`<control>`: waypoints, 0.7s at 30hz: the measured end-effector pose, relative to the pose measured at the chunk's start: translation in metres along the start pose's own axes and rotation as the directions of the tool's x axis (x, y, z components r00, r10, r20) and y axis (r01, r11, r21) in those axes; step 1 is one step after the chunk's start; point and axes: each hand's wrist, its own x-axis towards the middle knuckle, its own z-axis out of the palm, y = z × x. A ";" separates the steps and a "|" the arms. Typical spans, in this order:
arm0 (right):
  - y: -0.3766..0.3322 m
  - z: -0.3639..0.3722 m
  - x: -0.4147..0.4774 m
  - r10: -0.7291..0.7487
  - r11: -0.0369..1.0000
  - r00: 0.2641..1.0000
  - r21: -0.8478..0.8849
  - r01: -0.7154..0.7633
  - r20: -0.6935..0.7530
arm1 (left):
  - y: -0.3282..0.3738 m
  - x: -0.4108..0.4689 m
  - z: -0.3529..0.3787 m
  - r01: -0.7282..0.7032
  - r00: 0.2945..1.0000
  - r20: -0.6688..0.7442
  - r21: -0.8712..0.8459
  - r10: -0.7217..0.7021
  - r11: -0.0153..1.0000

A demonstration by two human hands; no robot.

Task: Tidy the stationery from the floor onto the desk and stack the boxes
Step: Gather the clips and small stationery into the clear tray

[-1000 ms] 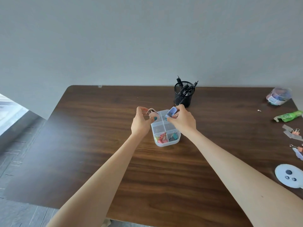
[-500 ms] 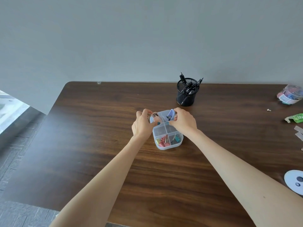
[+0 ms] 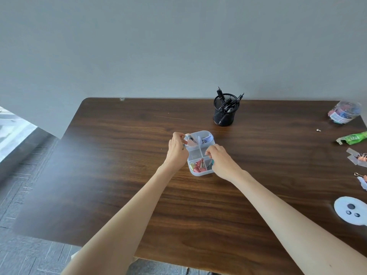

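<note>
Dark brown wood makes up the desk [image 3: 119, 175], and one clear plastic box [image 3: 200, 153] with six compartments sits near its middle. Several binder clips [image 3: 197, 166] in pink, yellow and teal fill the box's two nearest compartments, one lilac clip [image 3: 207, 138] lies in the far right compartment, and the two middle compartments look bare.

One black mesh cup [image 3: 226, 112] stands behind the box, near the desk's far edge, with a handful of black pens [image 3: 228, 102] leaning inside; their exact number is hard to tell. Along the right edge lie one clear tub [image 3: 344, 112] of coloured clips, one green wrapper [image 3: 352, 138], a few loose clips [image 3: 359, 157] beside bits of clear plastic, and one white round lid [image 3: 351, 210] carrying three small dark discs.

Two hands work at the box. At the far left compartment, the left hand [image 3: 176, 151] has its fingers curled together and pinches a silver-handled clip [image 3: 187, 138] at the rim. At the box's right side, the right hand [image 3: 220, 158] has its fingers drawn together over the middle right compartment, touching the rim; whether they grip anything cannot be told, since the knuckles hide the fingertips. Both forearms reach in from the near edge, well apart.
</note>
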 end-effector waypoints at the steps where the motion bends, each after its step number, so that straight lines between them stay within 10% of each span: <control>1: 0.000 0.000 -0.001 -0.026 0.999 1.000 -0.039 0.027 0.006 | 0.000 -0.001 0.001 0.008 1.000 0.025 -0.010 -0.008 1.000; 11: 0.005 -0.002 -0.007 -0.093 0.993 0.989 -0.082 0.084 -0.118 | 0.007 -0.012 0.000 0.019 1.000 0.007 -0.127 -0.018 0.992; 21: 0.023 -0.016 -0.009 -0.048 0.996 0.964 0.054 0.065 -0.262 | 0.020 -0.011 0.020 -0.154 0.988 0.053 0.122 0.148 0.981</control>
